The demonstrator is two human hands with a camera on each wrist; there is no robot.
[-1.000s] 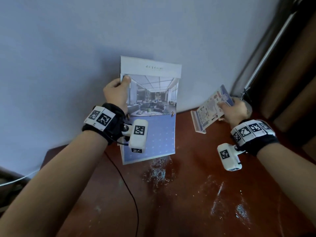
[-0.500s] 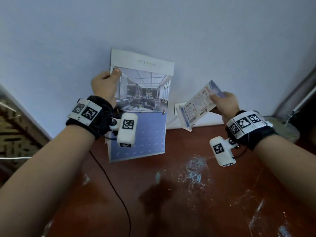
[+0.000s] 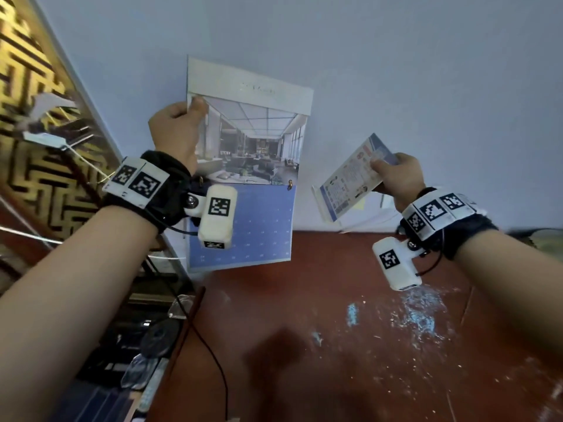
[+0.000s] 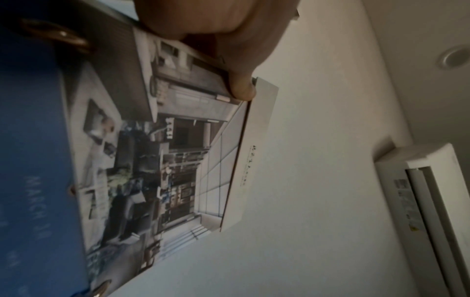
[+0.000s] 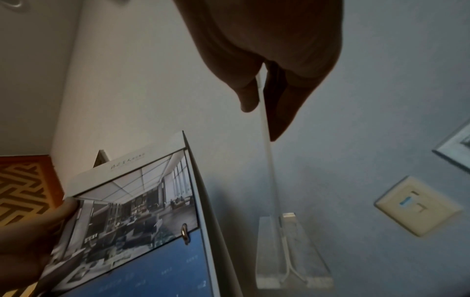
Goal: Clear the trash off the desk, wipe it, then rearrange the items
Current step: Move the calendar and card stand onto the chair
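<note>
**Holding a calendar and a sign stand above the desk**

Seen from the head camera, a desk calendar (image 3: 246,166) is held up against the pale wall (image 3: 396,71) by the left hand (image 3: 175,134), the thumb pressed on the upper left edge of its photo page and the fingers hidden behind. A blue date sheet hangs below on small rings; its numbers are too faint to be read. A clear sign stand (image 3: 350,185) holding a printed card is gripped at its upper corner by the right hand (image 3: 399,175); the card's print is too small to be made out. Both are kept in the air over the red-brown desk (image 3: 304,345), which is flecked with pale marks. A black cable (image 3: 210,351) is draped along the desk's left edge.

From the left wrist camera, the calendar (image 4: 157,160) is seen sideways, pinched between thumb and fingers of the left hand (image 4: 216,26). "MARCH" can be read on the blue sheet; the small heading on the white strip is illegible. An air conditioner (image 4: 427,201) is cut off at the right.

From the right wrist camera, the stand's thin panel (image 5: 267,140) is seen edge-on, clamped between thumb and fingers of the right hand (image 5: 267,60), its clear base lowest. The calendar (image 5: 132,211) is near it, apart. A wall socket (image 5: 417,207) is set into the wall.
</note>
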